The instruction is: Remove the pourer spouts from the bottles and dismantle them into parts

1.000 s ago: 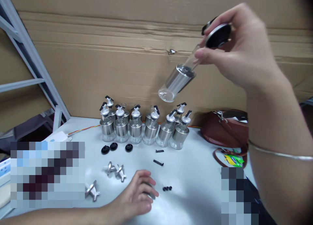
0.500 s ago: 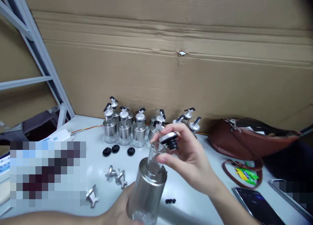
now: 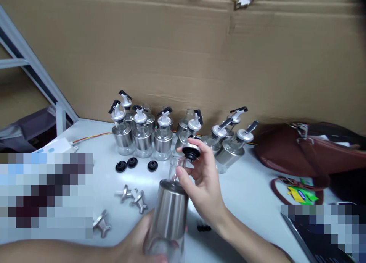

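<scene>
My left hand (image 3: 140,236) is wrapped round the lower part of a glass bottle with a steel sleeve (image 3: 172,209), which leans slightly, its neck uncapped. Between the fingers of my right hand (image 3: 204,179) is a pourer stopper (image 3: 191,151) with a silver disc and black ribbed plug, held just above and right of the bottle's mouth. The thumb lies by the glass neck. Behind stand several similar bottles (image 3: 162,141), many topped with silver pourers and black levers.
Black rubber plugs (image 3: 152,165) and metal pourer parts (image 3: 138,200) lie left of the bottle. Small black pieces (image 3: 204,228) are to its right. A brown bag (image 3: 288,152), a green and yellow packet (image 3: 303,195), and a power strip (image 3: 57,148) lie further out.
The view has tilted down and closer to the table. My right hand has turned the stopper so it is more upright, plug facing down, nearer the bottle's mouth.
</scene>
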### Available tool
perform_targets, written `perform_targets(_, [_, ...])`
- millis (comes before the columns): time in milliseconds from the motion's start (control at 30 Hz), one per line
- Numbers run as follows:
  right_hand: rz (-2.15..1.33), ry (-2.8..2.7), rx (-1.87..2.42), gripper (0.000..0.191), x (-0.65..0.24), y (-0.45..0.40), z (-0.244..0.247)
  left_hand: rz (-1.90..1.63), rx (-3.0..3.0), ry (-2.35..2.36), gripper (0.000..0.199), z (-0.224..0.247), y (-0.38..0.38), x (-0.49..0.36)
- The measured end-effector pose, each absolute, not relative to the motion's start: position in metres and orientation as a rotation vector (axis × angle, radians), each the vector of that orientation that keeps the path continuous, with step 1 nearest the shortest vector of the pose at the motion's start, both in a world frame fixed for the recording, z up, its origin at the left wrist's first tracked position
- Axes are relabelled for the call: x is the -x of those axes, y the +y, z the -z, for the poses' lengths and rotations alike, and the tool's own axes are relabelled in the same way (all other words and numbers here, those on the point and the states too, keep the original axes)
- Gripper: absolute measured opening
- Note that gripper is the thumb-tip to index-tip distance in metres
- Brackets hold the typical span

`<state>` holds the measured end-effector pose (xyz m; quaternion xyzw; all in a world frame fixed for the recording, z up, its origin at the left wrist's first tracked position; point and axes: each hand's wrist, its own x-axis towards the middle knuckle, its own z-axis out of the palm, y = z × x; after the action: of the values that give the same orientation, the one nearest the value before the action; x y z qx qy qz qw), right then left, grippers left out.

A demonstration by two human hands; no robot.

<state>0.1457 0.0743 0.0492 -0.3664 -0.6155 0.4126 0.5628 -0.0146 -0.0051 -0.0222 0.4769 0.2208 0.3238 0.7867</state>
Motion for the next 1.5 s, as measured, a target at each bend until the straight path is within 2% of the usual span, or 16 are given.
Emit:
perform_targets(67, [-0.953,-1.435,0.879,0.055,-0.146,0.075,-0.048,-0.686,-1.077,0.515,0.053,0.018,-0.004,0.016])
perform_targets(167, [-0.921,-1.417,0.86,0.067,-0.145,0.075,-0.046,-0.694,-1.078,0.522,0.054,0.007,-0.003,0.015])
perform_targets(233, [-0.913,-1.418,0.834,0.063,-0.145,0.074,-0.043,-0.705,-1.04,0.539,0.055,0.002,-0.003,0.012])
perform_targets(367, [-0.926,-1.439,0.802,0.043,-0.145,0.071,-0.037,-0.683,-1.033,0.556,0.049,0.006,-0.006,0.009])
perform_targets(467, [-0.968,-1.462,0.739,0.04,-0.144,0.068,-0.036,-0.707,-1.066,0.54,0.049,0.015,-0.009,0.012])
perform_targets(667, [-1.164,-1.345,0.761,0.049,-0.135,0.052,-0.039,-0.754,-1.157,0.572,0.073,0.002,-0.003,0.01])
perform_targets(833, [-1.102,-1.309,0.874,0.06,-0.128,0.038,-0.045,-0.755,-1.258,0.481,0.078,-0.018,0.005,-0.002])
perform_targets(967, [-1.133,-1.362,0.946,0.069,-0.128,0.033,-0.051,-0.704,-1.275,0.511,0.083,-0.014,0.003,-0.001])
perform_targets(1067, [-1.166,-1.382,0.864,0.067,-0.129,0.034,-0.049,-0.726,-1.307,0.527,0.083,-0.011,0.004,0.002])
perform_targets(1167, [-1.151,-1.378,0.758,0.06,-0.128,0.033,-0.043,-0.752,-1.333,0.507,0.073,-0.023,0.009,0.001])
perform_targets(1267, [-1.067,-1.367,0.742,0.062,-0.124,0.031,-0.039,-0.754,-1.28,0.531,0.064,-0.04,0.015,-0.005])
perform_targets(1500, [-1.053,-1.378,0.842,0.07,-0.122,0.03,-0.043,-0.703,-1.148,0.604,0.074,-0.043,0.014,-0.011])
